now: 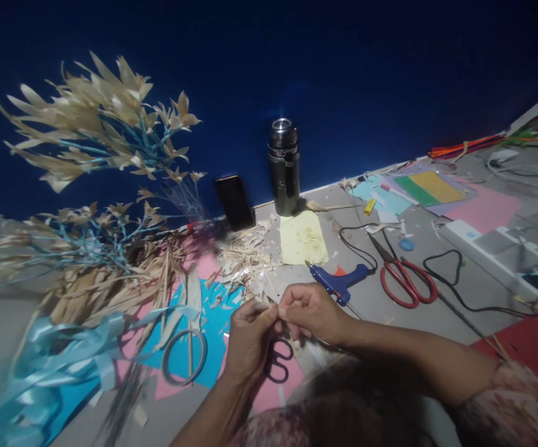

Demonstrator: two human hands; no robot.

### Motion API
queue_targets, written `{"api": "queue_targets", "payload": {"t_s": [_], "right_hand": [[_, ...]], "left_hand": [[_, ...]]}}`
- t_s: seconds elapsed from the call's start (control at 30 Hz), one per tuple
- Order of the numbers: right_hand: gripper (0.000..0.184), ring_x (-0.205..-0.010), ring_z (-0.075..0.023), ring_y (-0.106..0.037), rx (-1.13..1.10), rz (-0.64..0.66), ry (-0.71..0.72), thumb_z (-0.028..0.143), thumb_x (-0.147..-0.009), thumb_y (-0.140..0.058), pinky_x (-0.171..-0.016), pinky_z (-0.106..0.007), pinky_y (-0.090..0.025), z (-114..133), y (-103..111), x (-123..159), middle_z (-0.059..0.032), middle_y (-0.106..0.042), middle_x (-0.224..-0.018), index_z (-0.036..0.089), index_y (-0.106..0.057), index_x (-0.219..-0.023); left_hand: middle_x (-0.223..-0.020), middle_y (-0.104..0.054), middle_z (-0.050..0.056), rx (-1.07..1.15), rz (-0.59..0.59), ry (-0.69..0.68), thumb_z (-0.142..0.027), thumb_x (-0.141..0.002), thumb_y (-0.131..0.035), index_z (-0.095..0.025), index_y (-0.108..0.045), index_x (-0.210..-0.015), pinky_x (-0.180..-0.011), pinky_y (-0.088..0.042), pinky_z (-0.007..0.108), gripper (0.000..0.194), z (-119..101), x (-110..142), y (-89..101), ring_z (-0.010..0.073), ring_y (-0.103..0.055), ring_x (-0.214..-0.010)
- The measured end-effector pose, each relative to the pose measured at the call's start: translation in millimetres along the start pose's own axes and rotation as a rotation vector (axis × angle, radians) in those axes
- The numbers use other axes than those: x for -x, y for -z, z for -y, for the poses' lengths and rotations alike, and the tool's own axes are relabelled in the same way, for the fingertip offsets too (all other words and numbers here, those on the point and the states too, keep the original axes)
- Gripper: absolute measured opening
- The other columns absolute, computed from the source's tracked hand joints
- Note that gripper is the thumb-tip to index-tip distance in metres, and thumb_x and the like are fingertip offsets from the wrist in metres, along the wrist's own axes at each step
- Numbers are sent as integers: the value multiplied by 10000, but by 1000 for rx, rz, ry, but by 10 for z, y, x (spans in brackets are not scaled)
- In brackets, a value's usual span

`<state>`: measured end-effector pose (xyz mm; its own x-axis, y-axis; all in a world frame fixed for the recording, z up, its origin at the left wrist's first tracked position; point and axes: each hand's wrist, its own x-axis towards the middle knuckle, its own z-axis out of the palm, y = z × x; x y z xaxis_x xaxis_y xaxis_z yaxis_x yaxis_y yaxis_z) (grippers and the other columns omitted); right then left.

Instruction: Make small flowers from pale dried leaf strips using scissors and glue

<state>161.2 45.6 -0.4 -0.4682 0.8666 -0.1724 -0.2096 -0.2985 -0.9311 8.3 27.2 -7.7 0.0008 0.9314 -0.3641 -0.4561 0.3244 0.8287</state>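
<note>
A thin, pale, papery strip [262, 305] is held above the grey tabletop [173, 406], toward its near edge, pinched in the bare left hand's [249, 335] grip; the bare right hand's [313, 311] grip closes at its end, fingers hiding much of it. Uneven pulling could tear so thin a piece. Beneath, the small scissors with black looped handles [278, 361] could be knocked by a dropping wrist. Just beyond the right hand, the blue plastic glue gun [338, 282], if hot, could burn straying knuckles.
</note>
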Motion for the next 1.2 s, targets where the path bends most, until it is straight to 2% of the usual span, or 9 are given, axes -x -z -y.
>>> {"api": "queue_targets", "payload": {"t_s": [0.23,0.47,0.6,0.8,1.0,1.2], "right_hand": [[311,-353,-60,-399,-15,-53,34,427,-758,-765,-380,-179,-286,58,40,-46,33,-616,-474,168,-600,-711],[298,-345,-66,-400,24,-87,16,426,-756,-756,-369,-178,-286,29,39,-76,39,-609,-460,173,-604,-719],[296,-334,-70,-406,42,-75,-6,433,-761,-741,-355,-177,-284,0,31,-73,42,-611,-459,178,-599,-713],[268,-333,-61,-397,38,-44,-38,402,-758,-737,-363,-173,-280,-1,12,-63,51,-596,-444,174,-604,-713],[272,-335,-65,-421,25,-26,-45,407,-768,-733,-356,-169,-284,-5,24,-34,43,-610,-456,170,-607,-724],[367,-338,-49,-403,-56,26,-37,477,-755,-783,-357,-170,-262,-26,49,-54,23,-639,-486,158,-609,-708]], "left_hand": [[-504,-646,6,45,173,5,-348,-683,-898,-144,-761,-835,-529,-466,231,289,-60,44,-21,125,-574,-484],[-497,-592,-32,74,126,30,-339,-756,-850,-134,-749,-940,-511,-416,208,293,-19,17,-6,91,-493,-450],[-454,-547,-44,75,112,19,-372,-735,-864,-137,-751,-873,-534,-427,223,295,-3,1,14,99,-489,-460],[-412,-507,-67,44,46,10,-359,-667,-905,-152,-699,-751,-488,-370,198,304,2,0,-7,79,-447,-414],[-411,-535,-48,-65,42,-47,-378,-732,-863,-158,-674,-702,-459,-345,211,292,60,-9,18,89,-450,-395],[-451,-566,-24,-163,65,-89,-380,-747,-853,-150,-685,-668,-480,-378,224,296,29,-10,51,103,-496,-433]]}}
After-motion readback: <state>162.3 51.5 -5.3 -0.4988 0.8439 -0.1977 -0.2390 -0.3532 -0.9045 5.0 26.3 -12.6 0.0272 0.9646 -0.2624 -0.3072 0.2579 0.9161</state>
